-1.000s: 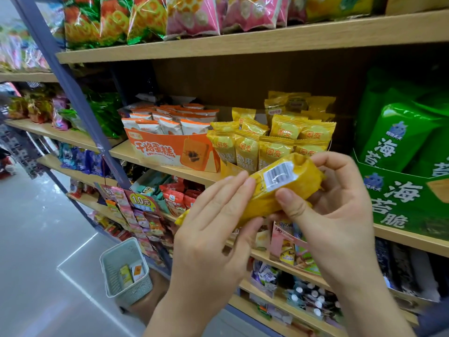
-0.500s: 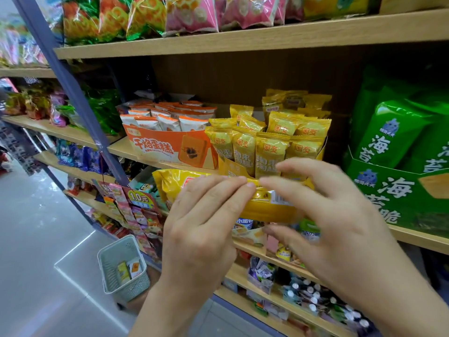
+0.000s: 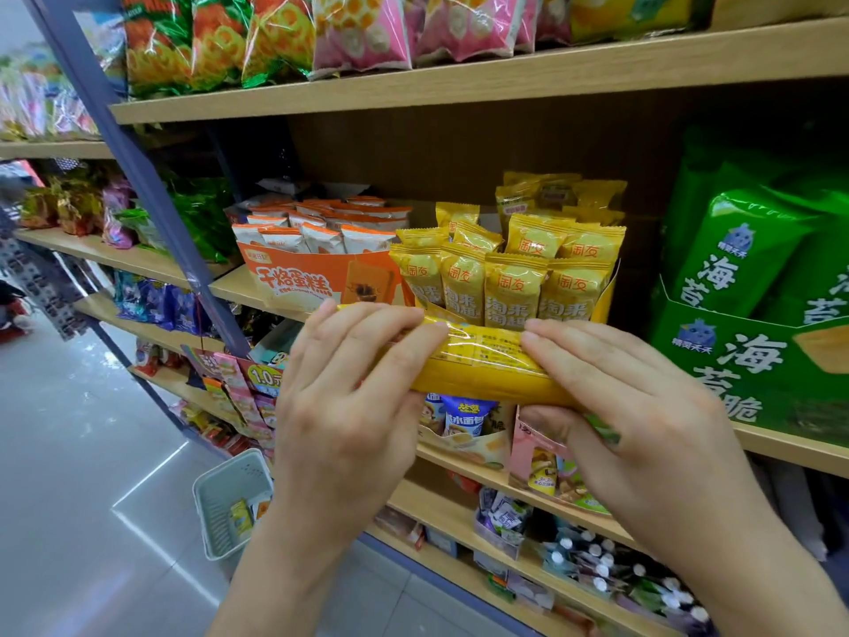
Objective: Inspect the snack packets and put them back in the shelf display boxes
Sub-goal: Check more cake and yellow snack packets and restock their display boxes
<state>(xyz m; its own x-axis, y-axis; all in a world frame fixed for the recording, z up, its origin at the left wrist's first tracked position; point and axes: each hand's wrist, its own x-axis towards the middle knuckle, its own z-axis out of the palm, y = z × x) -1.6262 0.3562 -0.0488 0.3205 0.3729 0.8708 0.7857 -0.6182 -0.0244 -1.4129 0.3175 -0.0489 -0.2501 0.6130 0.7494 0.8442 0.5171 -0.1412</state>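
Item: yellow packet point(image 3: 482, 360), held horizontal, mid-air, in front of shelf point(image 3: 234, 287) edge.
L hand point(image 3: 349, 406): grip curled over packet's L end, thumb hidden.
R hand point(image 3: 643, 406): grip pinching R end, fingers on top, thumb under.
12 o'clock, just behind: yellow display box point(image 3: 607, 291), matching pkts point(image 3: 514, 287) upright inside.
11 o'clock: orange display box point(image 3: 298, 278).
3 o'clock: green box point(image 3: 758, 360).
7 o'clock, on floor point(image 3: 92, 452): basket point(image 3: 209, 517).
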